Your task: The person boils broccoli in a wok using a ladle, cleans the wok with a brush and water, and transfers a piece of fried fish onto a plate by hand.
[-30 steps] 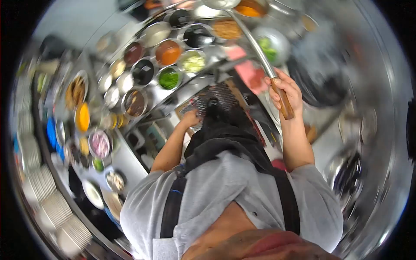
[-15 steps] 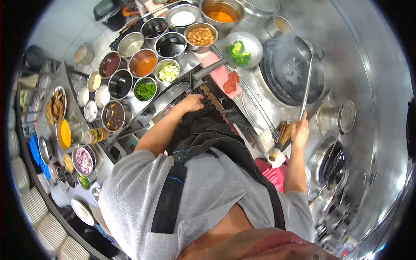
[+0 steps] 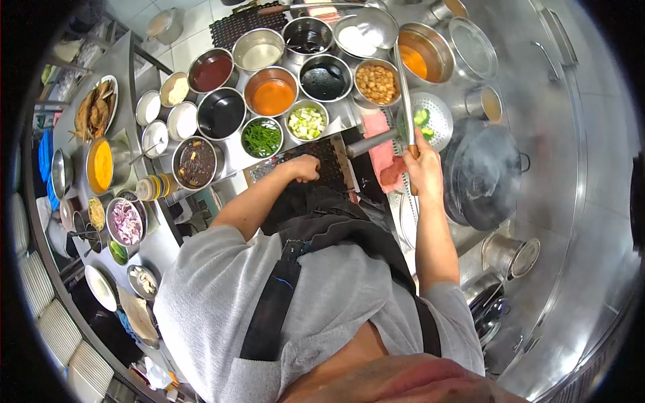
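Note:
My right hand (image 3: 423, 168) is wrapped round the wooden grip of a long-handled ladle (image 3: 406, 94). Its metal shaft reaches across the strainer toward a bowl of white powder (image 3: 356, 40); the ladle's head is hard to make out against that bowl. Held in front of the apron, my left hand (image 3: 306, 168) has curled fingers, with nothing visible in it. Beneath the ladle's shaft lies a perforated strainer (image 3: 440, 124) with broccoli (image 3: 421, 117) in it. To the right, steam rises from a dark wok (image 3: 484, 195).
Pots of fried pieces (image 3: 376, 83), orange liquid (image 3: 415, 64), dark sauce (image 3: 325, 78), chopped greens (image 3: 262, 137) and diced pale green vegetable (image 3: 306, 123) stand close together. A pink cloth (image 3: 380, 144) lies beside the strainer's handle. A lidded pot (image 3: 514, 255) stands below the wok.
My right hand has carried the ladle from over the wok up and left, toward the white powder bowl. The view has shifted; my left hand stays curled near the apron.

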Demonstrator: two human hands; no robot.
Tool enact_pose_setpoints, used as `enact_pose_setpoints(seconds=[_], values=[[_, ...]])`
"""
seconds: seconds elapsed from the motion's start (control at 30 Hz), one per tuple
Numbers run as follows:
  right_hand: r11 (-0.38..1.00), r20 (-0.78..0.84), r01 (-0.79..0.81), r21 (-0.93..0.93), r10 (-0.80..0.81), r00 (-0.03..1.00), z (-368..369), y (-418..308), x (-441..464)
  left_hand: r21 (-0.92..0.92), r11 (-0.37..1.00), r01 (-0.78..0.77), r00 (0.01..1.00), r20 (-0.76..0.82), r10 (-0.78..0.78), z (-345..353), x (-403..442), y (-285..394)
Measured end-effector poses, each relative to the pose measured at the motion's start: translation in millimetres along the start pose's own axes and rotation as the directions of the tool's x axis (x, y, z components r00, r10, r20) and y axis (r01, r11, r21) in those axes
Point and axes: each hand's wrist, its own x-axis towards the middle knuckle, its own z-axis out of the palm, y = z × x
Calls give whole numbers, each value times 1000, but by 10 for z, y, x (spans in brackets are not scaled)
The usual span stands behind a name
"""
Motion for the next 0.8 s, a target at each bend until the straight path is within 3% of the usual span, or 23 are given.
enact_pose_setpoints(seconds=[0.13,0.2,0.27,0.3,0.33,0.4,0.5,0.8], values=[[993,30,57,-106,-54,998,106,-5,222,-81,991,103,995,-5,-103,158,-68,-517],[969,177,-247,24,239,955,38,-195,262,-125,981,147,989,-11,-150,315,2,-861],[968,151,-211,135,191,970,110,-39,306,-12,994,109,983,-147,-110,470,96,-1214],[948,177,-244,203,209,962,107,-9,323,112,990,85,988,-134,-70,466,102,-1280],[923,205,-277,268,226,952,111,4,329,113,990,88,988,-133,-73,484,110,-1327],[872,211,-309,379,244,947,72,-71,320,-131,951,280,950,-102,-294,315,-155,-1052],[707,257,-366,605,261,930,-18,-25,329,-207,949,239,947,-166,-275,247,-226,-988],[628,283,-338,701,190,940,-137,255,252,-141,956,257,950,-147,-277,131,-347,-444]])
